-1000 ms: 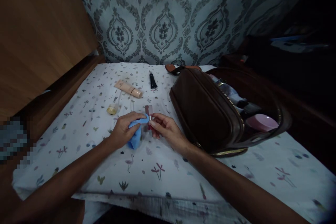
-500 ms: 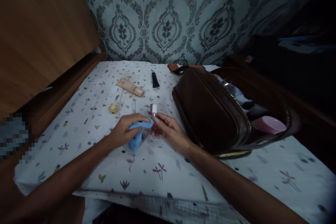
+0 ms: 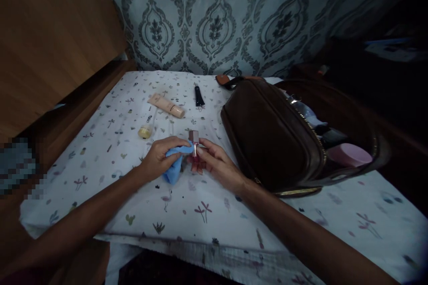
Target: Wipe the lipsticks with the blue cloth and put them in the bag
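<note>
My left hand [image 3: 160, 158] grips a folded blue cloth [image 3: 174, 167] and presses it against a small pink bottle [image 3: 194, 139] with a pale cap. My right hand [image 3: 212, 162] holds that bottle upright just above the patterned white cloth covering the table [image 3: 200, 218]. The bottle's lower part is hidden by my fingers. Both hands meet at the middle of the table, left of an open brown bag [image 3: 270, 136].
A peach tube [image 3: 166, 106], a black tube [image 3: 198, 95] and a small yellow jar [image 3: 145, 132] lie beyond my hands. The bag holds a pink tub [image 3: 349, 155] and other items. A wooden panel [image 3: 50, 40] stands at the left; patterned wallpaper is behind.
The camera has tilted slightly, so everything sits a bit higher and to the right. My hands stay together; the cloth has shifted a little along the bottle.
</note>
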A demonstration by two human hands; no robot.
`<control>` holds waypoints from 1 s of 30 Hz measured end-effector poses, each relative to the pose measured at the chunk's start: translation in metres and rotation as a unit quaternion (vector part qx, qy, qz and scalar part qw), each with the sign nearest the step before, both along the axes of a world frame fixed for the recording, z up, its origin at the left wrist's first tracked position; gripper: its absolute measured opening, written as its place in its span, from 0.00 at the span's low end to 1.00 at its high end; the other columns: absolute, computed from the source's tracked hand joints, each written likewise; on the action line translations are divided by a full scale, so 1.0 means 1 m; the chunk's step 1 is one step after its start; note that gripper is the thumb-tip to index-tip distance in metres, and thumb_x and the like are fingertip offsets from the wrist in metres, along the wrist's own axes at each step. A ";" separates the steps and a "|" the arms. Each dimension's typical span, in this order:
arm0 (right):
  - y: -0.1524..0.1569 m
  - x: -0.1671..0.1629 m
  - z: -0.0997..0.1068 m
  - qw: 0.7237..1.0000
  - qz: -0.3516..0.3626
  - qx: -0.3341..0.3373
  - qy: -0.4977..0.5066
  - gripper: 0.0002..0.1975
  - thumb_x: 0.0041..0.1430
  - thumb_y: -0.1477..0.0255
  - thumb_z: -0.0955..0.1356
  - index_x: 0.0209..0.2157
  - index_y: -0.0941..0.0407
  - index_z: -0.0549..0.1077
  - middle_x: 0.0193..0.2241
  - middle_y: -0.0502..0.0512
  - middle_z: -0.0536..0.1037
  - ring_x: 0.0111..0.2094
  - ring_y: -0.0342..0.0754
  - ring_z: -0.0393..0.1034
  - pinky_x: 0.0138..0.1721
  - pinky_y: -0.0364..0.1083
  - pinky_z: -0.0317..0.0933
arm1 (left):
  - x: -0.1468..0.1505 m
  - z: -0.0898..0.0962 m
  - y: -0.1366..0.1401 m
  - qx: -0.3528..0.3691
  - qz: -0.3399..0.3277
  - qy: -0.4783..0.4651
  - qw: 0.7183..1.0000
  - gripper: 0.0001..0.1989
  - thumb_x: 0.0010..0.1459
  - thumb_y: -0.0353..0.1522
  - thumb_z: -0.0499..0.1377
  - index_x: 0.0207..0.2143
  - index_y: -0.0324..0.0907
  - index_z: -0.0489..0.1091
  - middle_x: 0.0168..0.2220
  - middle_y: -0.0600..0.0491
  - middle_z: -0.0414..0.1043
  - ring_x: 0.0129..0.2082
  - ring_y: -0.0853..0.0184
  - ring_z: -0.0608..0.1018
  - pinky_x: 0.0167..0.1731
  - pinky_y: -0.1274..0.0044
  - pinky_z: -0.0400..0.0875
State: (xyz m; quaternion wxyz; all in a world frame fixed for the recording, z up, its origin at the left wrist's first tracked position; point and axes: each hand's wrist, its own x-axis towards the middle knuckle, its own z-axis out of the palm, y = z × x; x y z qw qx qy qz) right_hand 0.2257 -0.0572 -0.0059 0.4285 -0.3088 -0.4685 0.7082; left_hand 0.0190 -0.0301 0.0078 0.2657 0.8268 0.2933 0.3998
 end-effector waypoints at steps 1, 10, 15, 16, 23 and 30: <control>0.000 0.000 0.001 1.000 -0.013 -0.002 0.000 0.23 0.55 0.52 0.73 0.41 0.54 0.68 0.28 0.48 0.74 0.25 0.42 0.70 0.26 0.42 0.60 | 0.000 0.000 -0.001 0.008 -0.021 0.008 1.000 0.11 0.62 0.27 0.56 0.45 0.43 0.75 0.38 0.51 0.78 0.35 0.68 0.78 0.39 0.75 0.74; 0.002 -0.001 -0.001 0.997 -0.078 0.015 0.002 0.19 0.57 0.55 0.73 0.34 0.57 0.70 0.25 0.46 0.70 0.23 0.39 0.66 0.23 0.40 0.57 | 0.004 0.007 -0.005 -0.081 -0.119 0.010 0.990 0.12 0.61 0.26 0.56 0.45 0.42 0.75 0.39 0.51 0.79 0.34 0.69 0.79 0.35 0.78 0.73; 0.000 0.000 0.002 0.999 -0.041 0.002 -0.028 0.25 0.57 0.53 0.72 0.47 0.56 0.69 0.30 0.50 0.75 0.24 0.43 0.74 0.19 0.39 0.56 | 0.003 0.006 -0.001 -0.094 0.059 -0.046 0.993 0.11 0.58 0.28 0.58 0.43 0.41 0.76 0.41 0.52 0.80 0.37 0.66 0.79 0.38 0.77 0.74; 0.000 -0.001 0.002 0.999 -0.032 0.002 -0.030 0.27 0.57 0.53 0.72 0.49 0.56 0.68 0.31 0.51 0.75 0.24 0.43 0.74 0.18 0.39 0.56 | 0.002 0.005 0.000 -0.090 0.088 -0.050 0.991 0.11 0.59 0.28 0.58 0.43 0.41 0.76 0.41 0.52 0.80 0.37 0.66 0.79 0.38 0.76 0.74; 0.000 -0.001 -0.001 0.999 -0.015 0.006 -0.036 0.27 0.57 0.54 0.72 0.50 0.55 0.65 0.30 0.48 0.75 0.15 0.38 0.68 0.14 0.39 0.52 | 0.002 0.001 -0.001 -0.020 0.035 -0.017 0.999 0.11 0.61 0.27 0.57 0.44 0.41 0.76 0.42 0.50 0.79 0.40 0.65 0.79 0.45 0.74 0.73; 0.002 0.001 0.002 0.997 -0.061 0.005 -0.046 0.23 0.56 0.53 0.72 0.42 0.55 0.65 0.22 0.43 0.71 0.14 0.36 0.61 0.14 0.39 0.47 | 0.003 0.010 -0.005 -0.035 -0.103 0.028 0.994 0.10 0.64 0.29 0.56 0.44 0.41 0.75 0.32 0.52 0.76 0.29 0.69 0.77 0.31 0.79 0.71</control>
